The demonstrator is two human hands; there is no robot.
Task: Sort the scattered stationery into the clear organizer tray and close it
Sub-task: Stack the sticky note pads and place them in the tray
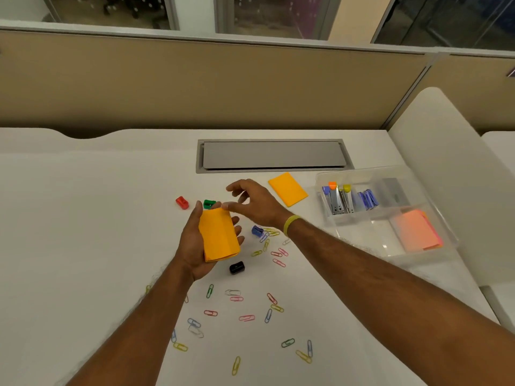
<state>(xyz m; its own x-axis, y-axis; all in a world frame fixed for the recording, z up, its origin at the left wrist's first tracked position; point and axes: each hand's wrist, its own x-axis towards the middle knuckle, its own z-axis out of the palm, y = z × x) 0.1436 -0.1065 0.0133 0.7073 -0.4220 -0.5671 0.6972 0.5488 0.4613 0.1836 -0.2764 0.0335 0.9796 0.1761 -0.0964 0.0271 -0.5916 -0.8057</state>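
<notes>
My left hand (192,246) holds a stack of orange sticky notes (218,236) above the table, thumb on the left edge and fingers behind. My right hand (255,203) hovers at the stack's top edge, fingers loosely spread, index finger near the top corner. A second orange pad (288,188) lies flat farther back. The clear organizer tray (359,174) stands open at the right, with small staplers (338,200), blue staple boxes (369,200) and pink-orange notes (418,231) inside. Red (182,202), green (209,203), blue (257,231) and black (237,268) sharpeners lie around my hands.
Several coloured paper clips (246,318) are scattered over the white table in front of me. A grey cable hatch (273,155) sits in the table behind the pads. A tan partition runs along the back, and a white divider rises at the right.
</notes>
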